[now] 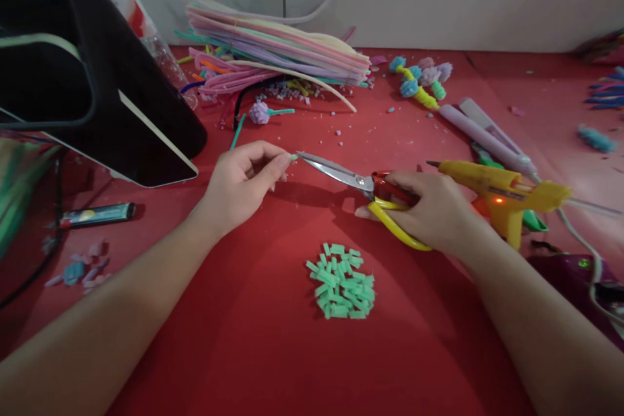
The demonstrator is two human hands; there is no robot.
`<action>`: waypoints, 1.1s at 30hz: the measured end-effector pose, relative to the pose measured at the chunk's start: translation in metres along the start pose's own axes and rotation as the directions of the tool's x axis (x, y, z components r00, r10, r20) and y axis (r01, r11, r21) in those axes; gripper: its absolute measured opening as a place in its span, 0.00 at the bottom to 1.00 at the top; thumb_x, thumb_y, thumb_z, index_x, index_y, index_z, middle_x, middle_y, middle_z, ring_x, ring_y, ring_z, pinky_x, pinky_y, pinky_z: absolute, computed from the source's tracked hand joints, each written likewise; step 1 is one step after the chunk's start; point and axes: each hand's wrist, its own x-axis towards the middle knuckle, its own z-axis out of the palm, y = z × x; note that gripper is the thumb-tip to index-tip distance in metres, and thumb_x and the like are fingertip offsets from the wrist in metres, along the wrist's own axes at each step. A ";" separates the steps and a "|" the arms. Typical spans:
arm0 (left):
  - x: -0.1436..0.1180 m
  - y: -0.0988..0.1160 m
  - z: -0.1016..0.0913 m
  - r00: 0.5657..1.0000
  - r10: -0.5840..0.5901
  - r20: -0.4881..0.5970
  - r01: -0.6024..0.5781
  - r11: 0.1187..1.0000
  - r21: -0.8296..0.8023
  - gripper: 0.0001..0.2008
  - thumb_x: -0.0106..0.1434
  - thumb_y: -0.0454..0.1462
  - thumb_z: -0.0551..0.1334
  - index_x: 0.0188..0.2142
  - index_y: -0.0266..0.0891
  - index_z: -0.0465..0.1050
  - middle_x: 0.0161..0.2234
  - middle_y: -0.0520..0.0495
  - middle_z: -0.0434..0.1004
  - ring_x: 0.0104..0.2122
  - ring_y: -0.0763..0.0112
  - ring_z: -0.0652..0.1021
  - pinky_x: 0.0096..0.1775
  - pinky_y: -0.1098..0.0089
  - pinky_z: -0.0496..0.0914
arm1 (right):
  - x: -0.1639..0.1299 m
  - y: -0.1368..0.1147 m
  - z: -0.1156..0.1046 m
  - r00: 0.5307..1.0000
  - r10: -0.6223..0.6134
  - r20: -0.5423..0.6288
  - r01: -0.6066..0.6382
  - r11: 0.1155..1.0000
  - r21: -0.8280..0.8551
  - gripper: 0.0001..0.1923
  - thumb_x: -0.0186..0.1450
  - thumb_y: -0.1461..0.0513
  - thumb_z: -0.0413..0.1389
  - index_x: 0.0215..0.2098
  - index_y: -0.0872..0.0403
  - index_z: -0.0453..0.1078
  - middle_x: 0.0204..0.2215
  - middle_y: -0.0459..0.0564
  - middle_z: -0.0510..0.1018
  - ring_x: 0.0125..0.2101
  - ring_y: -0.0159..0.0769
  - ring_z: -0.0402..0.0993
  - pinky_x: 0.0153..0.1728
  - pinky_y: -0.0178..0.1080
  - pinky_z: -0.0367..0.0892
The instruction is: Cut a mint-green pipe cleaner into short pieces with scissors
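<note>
Between the thumb and fingers of my left hand (pixel 248 185) is a short end of green pipe cleaner (pixel 294 156); most of it is hidden by the hand. My right hand (pixel 433 208) is wrapped round the red and yellow handles of a pair of scissors (pixel 344 174). The blades point left, nearly closed, and their tips are right beside the green end; I cannot tell whether they touch it. Below the scissors, on the red tabletop (pixel 273 338), lies a pile of short cut green pieces (pixel 344 283).
A yellow glue gun (pixel 487 185) with a lit red light and a lilac flat iron (pixel 482 133) lie on the right. Bundled pipe cleaners (pixel 283 45) and fuzzy pompom pieces (pixel 419 81) are at the back. A large black object (pixel 97 78) fills the upper left; a lighter-like tube (pixel 97 214) lies below.
</note>
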 end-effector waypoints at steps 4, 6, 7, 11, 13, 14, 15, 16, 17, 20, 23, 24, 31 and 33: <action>0.000 0.002 -0.001 1.000 -0.004 0.001 0.004 1.000 0.005 0.07 0.65 0.40 0.62 0.33 0.41 0.77 0.26 0.51 0.78 0.23 0.77 0.72 0.26 0.75 0.67 | 0.001 -0.001 0.000 1.000 0.022 0.007 -0.022 0.999 -0.026 0.32 0.51 0.33 0.58 0.21 0.51 0.60 0.17 0.42 0.58 0.22 0.31 0.51 0.24 0.37 0.51; 0.000 0.002 -0.001 1.000 -0.007 0.002 0.007 1.000 0.008 0.07 0.65 0.40 0.62 0.33 0.41 0.77 0.26 0.51 0.78 0.23 0.77 0.72 0.25 0.75 0.66 | 0.001 -0.002 -0.001 1.000 0.027 0.006 -0.027 0.999 -0.035 0.31 0.51 0.33 0.59 0.21 0.51 0.61 0.17 0.42 0.59 0.22 0.31 0.52 0.24 0.37 0.51; 0.000 0.002 -0.001 1.000 -0.009 0.002 0.009 1.000 0.010 0.08 0.65 0.40 0.62 0.33 0.41 0.77 0.26 0.51 0.78 0.23 0.77 0.72 0.25 0.75 0.66 | 0.001 -0.002 0.000 1.000 0.026 0.005 -0.025 0.999 -0.038 0.31 0.52 0.33 0.59 0.22 0.51 0.61 0.17 0.42 0.60 0.22 0.31 0.52 0.24 0.37 0.51; 0.000 0.002 -0.001 1.000 -0.005 0.006 0.005 1.000 0.009 0.08 0.65 0.41 0.63 0.33 0.40 0.77 0.26 0.51 0.78 0.22 0.77 0.72 0.24 0.75 0.66 | 0.002 -0.002 0.000 1.000 0.023 0.011 -0.022 0.999 -0.041 0.32 0.52 0.32 0.57 0.22 0.50 0.61 0.16 0.42 0.60 0.22 0.31 0.52 0.24 0.37 0.51; -0.001 0.002 -0.001 1.000 -0.006 0.005 0.006 1.000 0.009 0.08 0.65 0.40 0.62 0.33 0.40 0.78 0.26 0.50 0.79 0.22 0.77 0.72 0.24 0.75 0.66 | 0.002 -0.002 0.000 1.000 0.027 0.017 -0.026 0.999 -0.039 0.32 0.51 0.32 0.57 0.21 0.51 0.61 0.17 0.43 0.61 0.22 0.31 0.52 0.23 0.37 0.51; -0.001 0.003 0.000 1.000 -0.008 0.004 0.008 1.000 0.011 0.08 0.65 0.40 0.62 0.33 0.40 0.78 0.27 0.50 0.79 0.22 0.77 0.72 0.24 0.75 0.66 | 0.002 -0.002 0.000 1.000 0.027 0.013 -0.027 0.999 -0.034 0.33 0.51 0.32 0.57 0.21 0.51 0.60 0.17 0.43 0.61 0.21 0.31 0.52 0.23 0.37 0.50; -0.001 0.003 0.000 1.000 -0.010 0.006 0.010 1.000 0.014 0.08 0.65 0.40 0.62 0.33 0.40 0.78 0.27 0.50 0.80 0.22 0.77 0.72 0.24 0.75 0.66 | 0.002 -0.002 0.000 1.000 0.025 0.005 -0.025 0.999 -0.031 0.33 0.51 0.32 0.57 0.21 0.51 0.60 0.17 0.43 0.61 0.21 0.30 0.52 0.23 0.37 0.50; -0.001 0.003 0.000 1.000 -0.010 0.007 0.010 1.000 0.016 0.08 0.66 0.40 0.62 0.33 0.41 0.78 0.27 0.50 0.80 0.22 0.77 0.72 0.24 0.75 0.66 | 0.002 -0.002 0.000 1.000 0.021 -0.005 -0.021 0.999 -0.029 0.33 0.51 0.32 0.58 0.21 0.51 0.59 0.17 0.42 0.61 0.21 0.30 0.51 0.23 0.37 0.50; -0.001 0.003 0.000 1.000 -0.009 0.009 0.009 1.000 0.017 0.08 0.66 0.40 0.62 0.33 0.41 0.78 0.27 0.50 0.80 0.22 0.77 0.72 0.24 0.75 0.66 | 0.002 -0.002 0.000 1.000 0.018 -0.016 -0.018 0.999 -0.029 0.32 0.52 0.33 0.58 0.20 0.51 0.59 0.17 0.42 0.60 0.21 0.30 0.51 0.23 0.37 0.50; -0.001 0.003 0.000 1.000 -0.002 0.007 0.002 1.000 0.015 0.08 0.65 0.39 0.62 0.32 0.40 0.78 0.28 0.50 0.80 0.22 0.78 0.72 0.24 0.76 0.66 | 0.002 -0.001 0.000 0.999 0.017 -0.028 -0.018 0.999 -0.031 0.31 0.53 0.35 0.59 0.20 0.51 0.59 0.16 0.42 0.58 0.21 0.30 0.50 0.23 0.37 0.50; 0.000 0.002 0.000 1.000 0.001 0.003 -0.001 1.000 0.007 0.07 0.65 0.39 0.63 0.34 0.40 0.78 0.28 0.50 0.81 0.21 0.78 0.72 0.24 0.76 0.66 | 0.001 -0.002 -0.001 0.999 0.013 -0.035 -0.012 1.000 0.015 0.34 0.51 0.33 0.59 0.20 0.51 0.55 0.17 0.41 0.55 0.22 0.29 0.48 0.22 0.37 0.48; 0.000 0.001 0.000 1.000 0.002 0.001 -0.002 1.000 0.003 0.07 0.65 0.40 0.63 0.35 0.40 0.79 0.28 0.50 0.81 0.22 0.78 0.72 0.24 0.75 0.66 | 0.001 -0.002 -0.001 0.999 0.010 -0.032 -0.009 0.999 0.033 0.35 0.51 0.32 0.58 0.20 0.51 0.54 0.17 0.41 0.54 0.22 0.29 0.47 0.22 0.37 0.48; 0.000 0.000 0.000 1.000 -0.003 -0.001 0.003 1.000 0.000 0.07 0.64 0.40 0.63 0.35 0.41 0.79 0.27 0.50 0.80 0.22 0.77 0.73 0.25 0.75 0.67 | 0.002 -0.006 -0.004 1.000 -0.004 0.011 0.004 1.000 0.005 0.34 0.50 0.31 0.56 0.19 0.51 0.57 0.17 0.41 0.55 0.21 0.28 0.49 0.23 0.37 0.50; 0.000 0.000 0.000 1.000 -0.007 0.002 0.007 1.000 0.005 0.07 0.64 0.40 0.63 0.35 0.41 0.79 0.27 0.49 0.80 0.22 0.77 0.73 0.24 0.75 0.67 | 0.003 -0.005 -0.003 1.000 -0.016 0.002 0.016 1.000 -0.005 0.35 0.51 0.31 0.56 0.19 0.51 0.57 0.17 0.41 0.55 0.20 0.28 0.49 0.24 0.38 0.51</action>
